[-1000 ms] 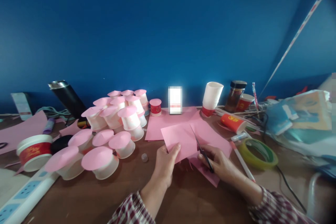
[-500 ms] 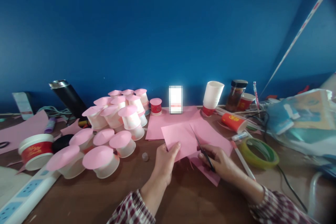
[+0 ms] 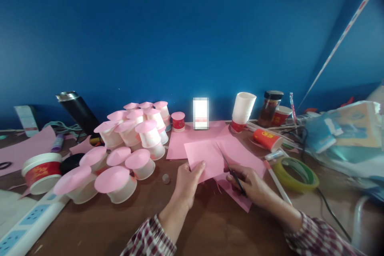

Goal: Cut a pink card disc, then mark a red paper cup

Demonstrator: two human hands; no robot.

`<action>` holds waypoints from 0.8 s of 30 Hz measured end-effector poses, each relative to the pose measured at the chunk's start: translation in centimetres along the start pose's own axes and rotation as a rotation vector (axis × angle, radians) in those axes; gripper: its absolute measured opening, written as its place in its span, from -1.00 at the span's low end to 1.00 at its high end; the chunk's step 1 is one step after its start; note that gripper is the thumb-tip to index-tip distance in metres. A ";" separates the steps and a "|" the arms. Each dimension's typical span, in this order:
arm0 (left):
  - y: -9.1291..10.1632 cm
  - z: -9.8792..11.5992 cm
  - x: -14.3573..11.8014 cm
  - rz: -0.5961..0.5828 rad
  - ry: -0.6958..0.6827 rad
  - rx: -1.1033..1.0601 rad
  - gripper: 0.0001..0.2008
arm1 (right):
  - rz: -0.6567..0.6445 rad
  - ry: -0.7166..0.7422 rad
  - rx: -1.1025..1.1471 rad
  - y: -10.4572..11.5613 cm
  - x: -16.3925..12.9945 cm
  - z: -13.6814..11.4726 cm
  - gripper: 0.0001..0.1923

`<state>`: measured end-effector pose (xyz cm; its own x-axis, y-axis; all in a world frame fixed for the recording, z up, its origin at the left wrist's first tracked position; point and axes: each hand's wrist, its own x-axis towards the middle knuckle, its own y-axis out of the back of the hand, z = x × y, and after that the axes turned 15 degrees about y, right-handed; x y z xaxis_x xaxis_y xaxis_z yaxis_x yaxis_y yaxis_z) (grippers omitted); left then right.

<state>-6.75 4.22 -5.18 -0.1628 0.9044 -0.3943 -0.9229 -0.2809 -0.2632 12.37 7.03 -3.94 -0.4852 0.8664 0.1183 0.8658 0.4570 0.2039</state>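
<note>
My left hand (image 3: pixel 187 182) pinches a squarish sheet of pink paper (image 3: pixel 207 158) by its lower left, thumb on top. Dark-handled scissors (image 3: pixel 235 178) are gripped in my right hand (image 3: pixel 249 184). Their blades point up and away, along the right edge of the held sheet; whether they cut into it I cannot tell. Larger pink sheets (image 3: pixel 180 148) lie on the table beneath and behind, and a pink scrap (image 3: pixel 240 202) is under my right hand.
Several cut paper cups with pink cone tops (image 3: pixel 112 180) stand to the left, near a power strip (image 3: pixel 33 216). On the right are a roll of tape (image 3: pixel 297 176), a red cup (image 3: pixel 268 140), a stack of white cups (image 3: pixel 244 108), a jar (image 3: pixel 270 108) and plastic bags (image 3: pixel 345 132).
My left hand and the held pink sheet have shifted very slightly left. The right hand and scissors are nearly still.
</note>
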 end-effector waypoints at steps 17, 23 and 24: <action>0.1 0.3 0.0 -0.004 0.002 0.005 -0.59 | -0.030 0.047 -0.037 0.3 0.0 0.2 -0.69; 0.0 1.0 -0.4 0.000 0.015 0.001 -0.63 | -0.040 0.062 -0.057 0.5 -0.1 0.3 -0.57; -0.1 1.2 -0.5 0.004 0.022 -0.001 -0.63 | -0.038 0.048 -0.048 0.4 -0.1 0.2 -0.55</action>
<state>-6.98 4.14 -3.93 -0.1587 0.8962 -0.4144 -0.9219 -0.2847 -0.2627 12.82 7.22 -4.09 -0.5241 0.8373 0.1554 0.8401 0.4784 0.2558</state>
